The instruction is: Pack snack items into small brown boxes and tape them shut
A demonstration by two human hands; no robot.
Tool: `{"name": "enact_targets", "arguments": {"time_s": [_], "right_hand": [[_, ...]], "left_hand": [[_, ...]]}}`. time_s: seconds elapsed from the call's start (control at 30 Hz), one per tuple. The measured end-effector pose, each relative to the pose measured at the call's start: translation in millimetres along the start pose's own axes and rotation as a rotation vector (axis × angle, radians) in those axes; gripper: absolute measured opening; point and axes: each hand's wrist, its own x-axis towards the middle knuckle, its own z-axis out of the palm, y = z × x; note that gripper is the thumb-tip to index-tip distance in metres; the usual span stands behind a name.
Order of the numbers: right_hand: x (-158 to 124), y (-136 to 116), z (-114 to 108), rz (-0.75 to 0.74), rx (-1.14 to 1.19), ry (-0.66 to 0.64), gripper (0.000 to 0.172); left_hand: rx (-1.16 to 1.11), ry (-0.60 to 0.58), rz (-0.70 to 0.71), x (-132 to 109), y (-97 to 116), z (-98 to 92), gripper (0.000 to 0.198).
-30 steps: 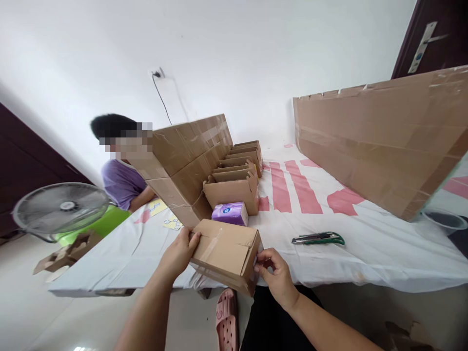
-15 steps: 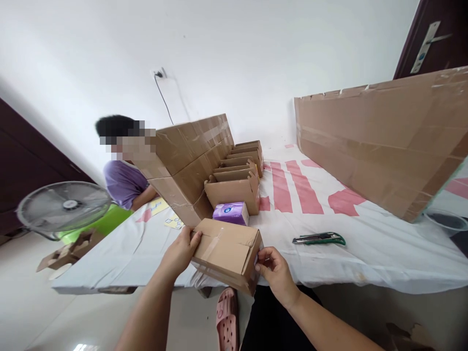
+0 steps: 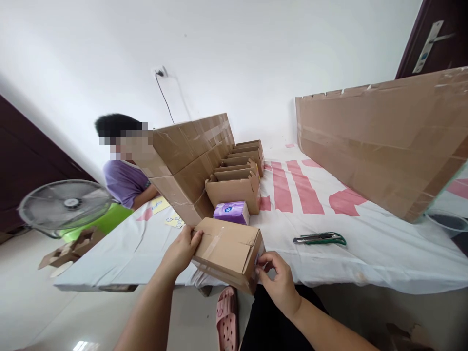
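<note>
A taped cardboard box (image 3: pixel 226 246) lies tilted at the front edge of the table. Its left end is gripped by my left hand (image 3: pixel 182 251), thumb on top and fingers down the side. At the opposite end, my right hand (image 3: pixel 277 278) has thumb and forefinger drawn together against the end face, by a small pale patch; what they pinch is too small to make out. Just behind the box sits a purple tissue pack (image 3: pixel 231 213). A green utility knife (image 3: pixel 320 238) with its blade showing rests to the right on the cloth.
Several open cardboard boxes (image 3: pixel 234 192) stand in a row beside a tall cardboard panel (image 3: pixel 193 151). Another large panel (image 3: pixel 373 141) rises at the right. Across the left panel a person in a purple shirt (image 3: pixel 122 183) leans near a fan (image 3: pixel 69 204).
My right hand has shifted slightly down along the box's end, fingers still drawn together. My left hand and the box keep almost the same place.
</note>
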Motion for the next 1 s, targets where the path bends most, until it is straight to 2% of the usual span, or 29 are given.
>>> {"name": "enact_targets", "arguments": {"time_s": [0.13, 0.23, 0.43, 0.67, 1.0], "right_hand": [[3, -6, -8, -0.255, -0.216, -0.03, 0.022], [5, -8, -8, -0.323, -0.306, -0.037, 0.024], [7, -7, -5, -0.302, -0.308, -0.012, 0.023], [11, -8, -11, -0.237, -0.19, -0.074, 0.016], [16, -2, -6, -0.269, -0.216, 0.001, 0.017]], "left_hand": [[0.018, -0.013, -0.013, 0, 2, -1.1, 0.038], [0.035, -0.022, -0.014, 0, 3, -1.9, 0.039], [0.034, -0.044, -0.024, -2, 5, -2.7, 0.039], [0.039, -0.056, -0.024, -1, 4, -2.1, 0.04], [0.042, -0.048, -0.045, -1, 6, -0.6, 0.041]]}}
